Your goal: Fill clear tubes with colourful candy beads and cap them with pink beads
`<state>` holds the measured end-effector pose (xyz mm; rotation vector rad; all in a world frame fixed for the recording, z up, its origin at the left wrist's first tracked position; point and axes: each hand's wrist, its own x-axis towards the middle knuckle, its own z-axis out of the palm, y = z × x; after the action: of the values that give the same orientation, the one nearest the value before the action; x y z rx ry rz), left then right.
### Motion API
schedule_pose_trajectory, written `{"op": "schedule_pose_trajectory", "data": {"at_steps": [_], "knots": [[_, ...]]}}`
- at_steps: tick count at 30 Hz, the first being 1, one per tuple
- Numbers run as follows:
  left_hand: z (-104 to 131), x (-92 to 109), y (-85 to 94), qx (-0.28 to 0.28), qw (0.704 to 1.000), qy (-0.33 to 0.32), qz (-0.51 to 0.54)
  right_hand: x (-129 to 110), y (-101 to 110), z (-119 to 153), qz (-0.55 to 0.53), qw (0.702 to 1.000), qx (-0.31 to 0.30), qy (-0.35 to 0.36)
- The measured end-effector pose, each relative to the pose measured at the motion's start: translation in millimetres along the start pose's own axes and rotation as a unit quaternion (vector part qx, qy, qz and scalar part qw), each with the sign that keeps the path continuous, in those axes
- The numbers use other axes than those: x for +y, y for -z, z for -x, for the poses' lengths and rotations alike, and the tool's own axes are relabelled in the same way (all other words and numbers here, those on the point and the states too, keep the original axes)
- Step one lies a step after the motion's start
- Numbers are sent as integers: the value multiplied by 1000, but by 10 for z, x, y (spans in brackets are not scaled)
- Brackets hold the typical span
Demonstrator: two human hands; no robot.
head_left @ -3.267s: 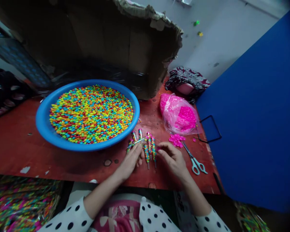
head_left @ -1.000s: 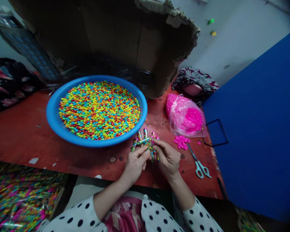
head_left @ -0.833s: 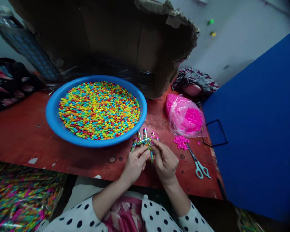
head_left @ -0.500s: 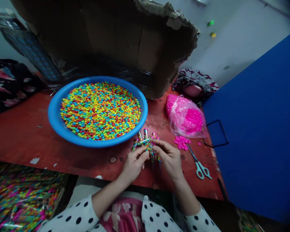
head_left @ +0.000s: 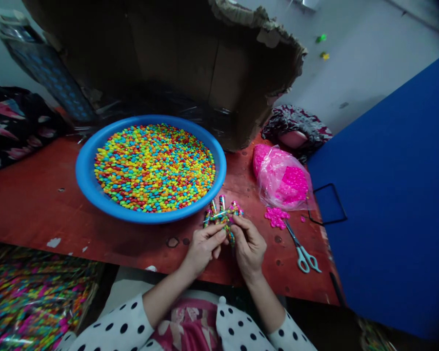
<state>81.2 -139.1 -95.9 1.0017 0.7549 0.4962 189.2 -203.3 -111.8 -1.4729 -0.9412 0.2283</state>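
Note:
My left hand (head_left: 203, 246) is closed, thumb and fingers pinching a clear plastic tube of coloured candies. Just right of it, my right hand (head_left: 249, 244) is closed too, its fingertips meeting the tube's end with a bit of pink, apparently a small cap, between them. The fingers hide most of the held tube. Beyond the fingertips lie several candy-filled tubes (head_left: 222, 201), some with pink ends. Left of them stands a wide blue basin (head_left: 84, 168) full of small multicoloured candies (head_left: 155, 168). A little heap of pink caps (head_left: 276, 217) lies right of my right hand.
Scissors (head_left: 303, 254) with pale handles lie on the red table (head_left: 124, 243), below a plastic bag of pink caps (head_left: 285, 180). A torn cardboard box (head_left: 175, 53) stands behind. Many filled tubes (head_left: 40, 297) lie at lower left. A blue panel (head_left: 388, 195) borders the right.
My right hand has drawn inward and turned more upright, with pink now showing at its fingertips. My left hand keeps its pinch near the same place. The view has shifted slightly.

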Motion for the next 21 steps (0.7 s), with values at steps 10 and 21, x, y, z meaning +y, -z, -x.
{"op": "schedule_pose_trajectory", "data": {"at_steps": [10, 21], "knots": [[7, 34, 31, 44, 984, -92, -143, -89, -100, -192, -234, 942, -4, -240], [-29, 49, 138, 66, 996, -37, -40, 397, -118, -1112, 222, 956, -173, -79]]}}
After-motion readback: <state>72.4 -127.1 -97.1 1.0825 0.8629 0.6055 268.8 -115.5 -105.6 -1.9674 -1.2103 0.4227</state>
